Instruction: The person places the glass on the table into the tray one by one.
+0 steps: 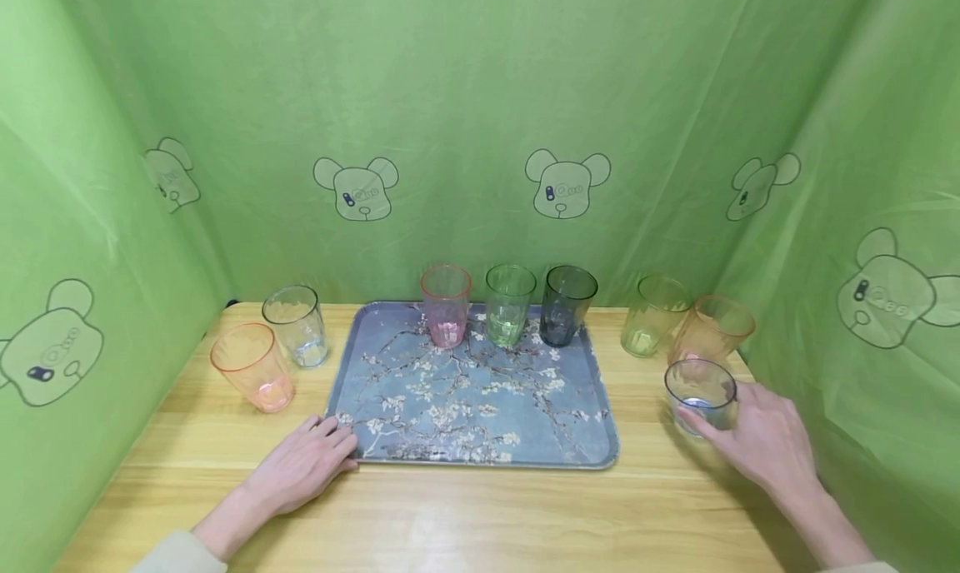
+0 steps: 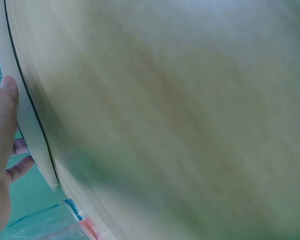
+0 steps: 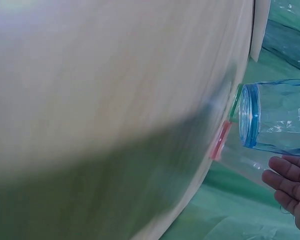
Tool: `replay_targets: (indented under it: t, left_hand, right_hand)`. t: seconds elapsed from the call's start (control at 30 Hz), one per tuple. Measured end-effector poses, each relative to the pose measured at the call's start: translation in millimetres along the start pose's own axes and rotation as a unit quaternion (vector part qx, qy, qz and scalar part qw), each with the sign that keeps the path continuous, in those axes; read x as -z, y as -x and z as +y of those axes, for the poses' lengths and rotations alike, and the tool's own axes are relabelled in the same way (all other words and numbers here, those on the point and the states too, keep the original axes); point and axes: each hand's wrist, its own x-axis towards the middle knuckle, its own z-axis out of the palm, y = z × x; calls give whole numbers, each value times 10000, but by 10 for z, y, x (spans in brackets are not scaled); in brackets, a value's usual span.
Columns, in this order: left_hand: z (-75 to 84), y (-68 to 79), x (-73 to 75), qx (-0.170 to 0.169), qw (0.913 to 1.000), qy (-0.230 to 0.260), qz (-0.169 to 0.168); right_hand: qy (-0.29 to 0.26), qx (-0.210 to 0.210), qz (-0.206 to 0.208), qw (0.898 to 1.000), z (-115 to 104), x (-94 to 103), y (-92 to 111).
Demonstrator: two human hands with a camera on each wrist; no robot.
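Note:
A grey-blue tray (image 1: 480, 423) printed with blossom branches lies on the wooden table. My left hand (image 1: 303, 465) grips its near left corner, the thumb (image 2: 9, 86) at the front edge and the fingertips at the rim. At the right, my right hand (image 1: 768, 440) holds a clear bluish glass (image 3: 280, 117) upright, thumb on its near side. Its base looks slightly off the table in the right wrist view. Right behind it stand an orange glass (image 1: 712, 327) and a yellow-green glass (image 1: 654, 311).
Along the tray's back stand a pink glass (image 1: 446, 306), a green glass (image 1: 510, 311) and a dark grey glass (image 1: 567, 311). Left of the tray are a clear glass (image 1: 298, 327) and another orange glass (image 1: 258, 369). Green curtains (image 1: 465, 98) enclose the table (image 1: 465, 523).

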Motion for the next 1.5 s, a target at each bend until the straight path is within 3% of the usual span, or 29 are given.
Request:
replay_targets:
  t: [0.23, 0.6, 0.9, 1.2, 1.5]
  left_hand:
    - [3, 3, -9, 13, 10000, -1, -1]
    - [1, -1, 2, 36, 10000, 1, -41]
    - [2, -3, 5, 48, 10000, -12, -69]
    - [1, -2, 2, 34, 10000, -13, -55]
    - [1, 2, -8, 33, 10000, -6, -76]
  right_hand:
    - [113, 520, 347, 9980, -94, -30, -116]
    - [67, 815, 423, 9958, -306, -42, -257]
    - [210, 825, 129, 9963, -497, -19, -367]
    - [217, 1129, 222, 9931, -660, -22, -469]
    - [224, 1185, -150, 9926, -880, -23, -549]
